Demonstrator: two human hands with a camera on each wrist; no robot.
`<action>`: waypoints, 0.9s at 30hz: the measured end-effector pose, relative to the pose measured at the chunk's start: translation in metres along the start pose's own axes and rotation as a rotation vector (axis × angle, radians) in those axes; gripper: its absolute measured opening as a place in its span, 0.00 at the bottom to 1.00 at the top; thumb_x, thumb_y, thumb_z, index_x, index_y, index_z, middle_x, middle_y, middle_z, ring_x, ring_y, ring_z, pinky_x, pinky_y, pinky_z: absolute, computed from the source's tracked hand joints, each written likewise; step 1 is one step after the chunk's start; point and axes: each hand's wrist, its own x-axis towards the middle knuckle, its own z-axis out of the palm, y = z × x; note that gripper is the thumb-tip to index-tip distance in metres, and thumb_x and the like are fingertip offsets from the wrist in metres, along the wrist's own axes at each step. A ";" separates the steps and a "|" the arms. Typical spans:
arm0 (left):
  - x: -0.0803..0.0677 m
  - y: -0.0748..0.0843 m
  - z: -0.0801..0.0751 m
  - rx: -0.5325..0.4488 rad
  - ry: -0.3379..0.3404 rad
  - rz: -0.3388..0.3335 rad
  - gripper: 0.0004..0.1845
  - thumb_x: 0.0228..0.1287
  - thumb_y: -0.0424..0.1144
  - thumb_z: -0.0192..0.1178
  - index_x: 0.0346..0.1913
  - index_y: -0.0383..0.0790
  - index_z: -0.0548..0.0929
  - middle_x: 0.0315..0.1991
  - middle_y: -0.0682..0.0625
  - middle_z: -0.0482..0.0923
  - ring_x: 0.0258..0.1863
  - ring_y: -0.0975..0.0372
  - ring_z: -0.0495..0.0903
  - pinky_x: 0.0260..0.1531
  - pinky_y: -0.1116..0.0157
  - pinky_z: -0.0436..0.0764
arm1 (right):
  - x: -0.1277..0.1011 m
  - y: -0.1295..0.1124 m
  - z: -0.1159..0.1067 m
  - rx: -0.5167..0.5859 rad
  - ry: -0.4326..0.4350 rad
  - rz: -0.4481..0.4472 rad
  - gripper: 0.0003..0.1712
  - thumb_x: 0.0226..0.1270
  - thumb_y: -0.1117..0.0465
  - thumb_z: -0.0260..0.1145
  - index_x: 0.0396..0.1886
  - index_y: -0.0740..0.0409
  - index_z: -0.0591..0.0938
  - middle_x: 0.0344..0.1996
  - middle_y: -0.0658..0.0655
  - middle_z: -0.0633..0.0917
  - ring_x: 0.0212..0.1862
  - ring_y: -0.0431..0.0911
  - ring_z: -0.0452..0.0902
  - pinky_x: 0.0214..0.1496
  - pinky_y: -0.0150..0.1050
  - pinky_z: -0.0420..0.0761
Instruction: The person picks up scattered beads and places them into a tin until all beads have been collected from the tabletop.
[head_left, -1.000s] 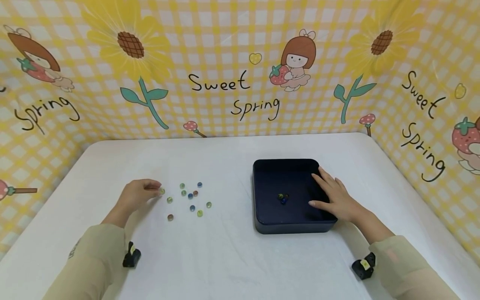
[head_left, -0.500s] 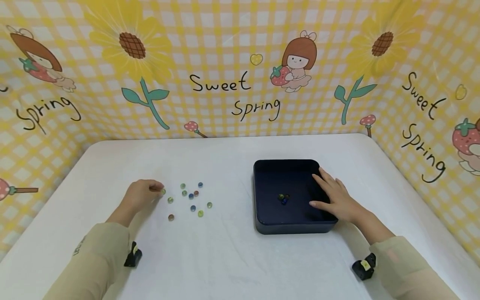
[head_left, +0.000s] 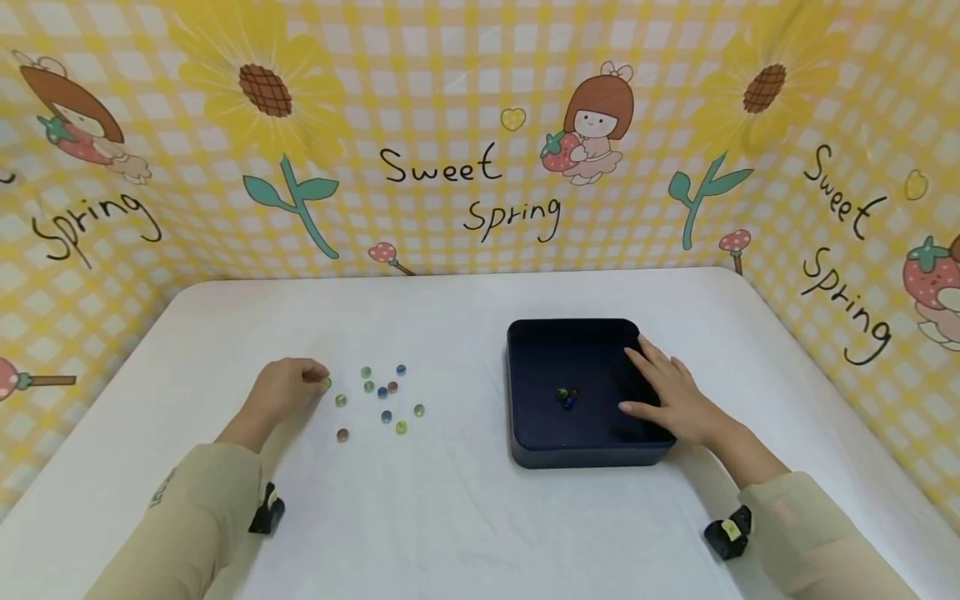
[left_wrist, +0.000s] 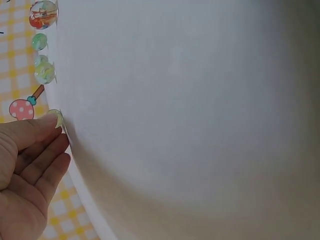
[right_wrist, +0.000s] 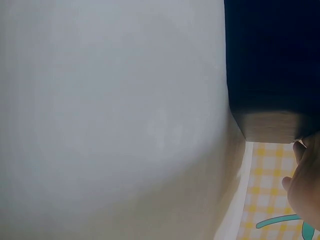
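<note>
Marble (head_left: 327, 383) at eight o'clock may pop from the left hand (head_left: 282, 387), fingers nearly closed and pinching, if it's slippery; right hand (head_left: 679, 402), fingers spread, touches the box (head_left: 592, 456).

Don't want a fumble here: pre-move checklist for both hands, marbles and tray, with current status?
1. Left hand on a marble: ok, thumb tip against it.
2. That marble lifted off the white table: cannot tell.
3. Tray ready to receive: ok, open side up, with three marbles inside and bare floor around them.
4. Right hand at the tray: ok, at its right edge.
5. Low sideways path to the tray free: not ok, loose marbles lie between; going over them looks safer.
</note>
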 end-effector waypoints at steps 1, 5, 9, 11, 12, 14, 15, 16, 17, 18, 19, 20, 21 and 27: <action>0.000 0.000 0.000 0.003 0.003 0.007 0.08 0.51 0.27 0.58 0.36 0.28 0.79 0.32 0.39 0.78 0.36 0.47 0.74 0.37 0.54 0.72 | 0.000 0.000 0.000 -0.001 0.001 0.000 0.45 0.58 0.46 0.57 0.66 0.63 0.48 0.65 0.64 0.40 0.64 0.59 0.36 0.59 0.57 0.34; 0.000 0.001 -0.002 0.008 0.015 0.020 0.06 0.51 0.28 0.59 0.34 0.29 0.79 0.31 0.39 0.78 0.35 0.48 0.74 0.36 0.54 0.72 | 0.001 0.000 -0.001 0.000 0.004 -0.005 0.44 0.58 0.46 0.57 0.66 0.62 0.48 0.65 0.64 0.40 0.64 0.59 0.36 0.59 0.57 0.34; -0.001 -0.001 -0.002 -0.020 0.024 0.010 0.07 0.52 0.30 0.59 0.34 0.30 0.79 0.32 0.40 0.78 0.35 0.49 0.74 0.35 0.55 0.73 | 0.001 0.000 -0.001 0.000 0.002 -0.008 0.44 0.58 0.46 0.57 0.66 0.63 0.48 0.65 0.64 0.40 0.64 0.59 0.36 0.59 0.57 0.34; -0.002 -0.003 -0.002 -0.036 0.030 0.000 0.08 0.53 0.31 0.59 0.35 0.30 0.79 0.32 0.40 0.78 0.36 0.49 0.75 0.35 0.55 0.73 | 0.000 0.000 -0.001 -0.001 0.000 -0.008 0.44 0.58 0.47 0.57 0.65 0.63 0.48 0.65 0.64 0.40 0.64 0.59 0.36 0.59 0.58 0.35; -0.002 -0.004 -0.002 -0.044 0.034 -0.004 0.08 0.53 0.32 0.59 0.36 0.30 0.79 0.32 0.40 0.78 0.36 0.49 0.75 0.35 0.56 0.73 | 0.000 0.000 -0.001 -0.001 -0.001 -0.008 0.44 0.58 0.47 0.57 0.65 0.64 0.48 0.65 0.64 0.40 0.64 0.59 0.37 0.59 0.58 0.35; -0.004 -0.004 -0.003 -0.064 0.044 -0.011 0.09 0.54 0.33 0.58 0.37 0.31 0.79 0.34 0.40 0.78 0.36 0.49 0.75 0.35 0.56 0.73 | -0.001 0.000 -0.001 -0.003 0.000 -0.007 0.44 0.58 0.46 0.57 0.65 0.64 0.49 0.65 0.65 0.40 0.64 0.59 0.37 0.59 0.58 0.35; -0.004 -0.005 -0.003 -0.075 0.048 -0.013 0.09 0.54 0.34 0.58 0.37 0.32 0.79 0.34 0.40 0.78 0.37 0.49 0.75 0.35 0.55 0.73 | -0.001 0.000 -0.001 -0.003 0.000 -0.006 0.44 0.58 0.46 0.57 0.65 0.64 0.49 0.65 0.65 0.40 0.64 0.59 0.37 0.59 0.58 0.35; -0.005 -0.005 -0.003 -0.083 0.054 -0.012 0.10 0.54 0.34 0.58 0.38 0.32 0.79 0.35 0.40 0.78 0.37 0.49 0.75 0.35 0.55 0.73 | -0.001 0.000 -0.001 -0.002 0.000 -0.006 0.44 0.58 0.46 0.57 0.65 0.64 0.49 0.65 0.64 0.40 0.64 0.59 0.37 0.59 0.58 0.35; -0.006 -0.005 -0.004 -0.093 0.060 -0.011 0.10 0.55 0.35 0.58 0.39 0.32 0.79 0.36 0.40 0.78 0.38 0.49 0.75 0.35 0.55 0.73 | -0.001 0.000 0.000 -0.001 0.001 -0.006 0.44 0.58 0.46 0.57 0.65 0.63 0.49 0.65 0.64 0.40 0.64 0.59 0.37 0.59 0.58 0.35; -0.006 -0.004 -0.004 -0.106 0.065 -0.012 0.11 0.55 0.36 0.58 0.39 0.33 0.79 0.36 0.40 0.78 0.38 0.49 0.75 0.35 0.55 0.73 | -0.001 0.000 0.000 -0.001 0.001 -0.006 0.44 0.58 0.46 0.57 0.65 0.63 0.49 0.65 0.64 0.40 0.64 0.59 0.36 0.59 0.58 0.35; -0.007 -0.003 -0.005 -0.119 0.071 -0.011 0.11 0.55 0.37 0.58 0.39 0.33 0.79 0.37 0.40 0.78 0.38 0.49 0.75 0.35 0.56 0.73 | -0.001 0.000 0.000 -0.001 0.001 -0.007 0.44 0.58 0.46 0.57 0.65 0.63 0.49 0.65 0.64 0.40 0.64 0.59 0.36 0.59 0.58 0.35; -0.007 -0.003 -0.005 -0.130 0.076 -0.012 0.12 0.56 0.39 0.58 0.39 0.34 0.79 0.37 0.40 0.78 0.38 0.49 0.75 0.35 0.56 0.73 | -0.001 0.000 0.000 -0.002 0.001 -0.007 0.44 0.58 0.47 0.57 0.65 0.63 0.48 0.65 0.64 0.40 0.64 0.59 0.36 0.59 0.58 0.35; -0.007 -0.002 -0.006 -0.142 0.083 -0.012 0.13 0.56 0.40 0.58 0.40 0.34 0.79 0.37 0.41 0.78 0.38 0.50 0.75 0.35 0.56 0.73 | -0.001 0.000 0.000 -0.002 0.000 -0.008 0.44 0.58 0.47 0.57 0.65 0.63 0.48 0.65 0.64 0.40 0.64 0.59 0.36 0.59 0.58 0.35; 0.006 -0.017 0.006 -0.177 0.154 0.001 0.17 0.54 0.53 0.55 0.39 0.43 0.79 0.37 0.47 0.78 0.37 0.57 0.75 0.31 0.63 0.75 | 0.000 0.001 -0.001 -0.007 -0.010 -0.005 0.45 0.58 0.46 0.57 0.66 0.63 0.48 0.65 0.64 0.40 0.64 0.59 0.36 0.59 0.57 0.35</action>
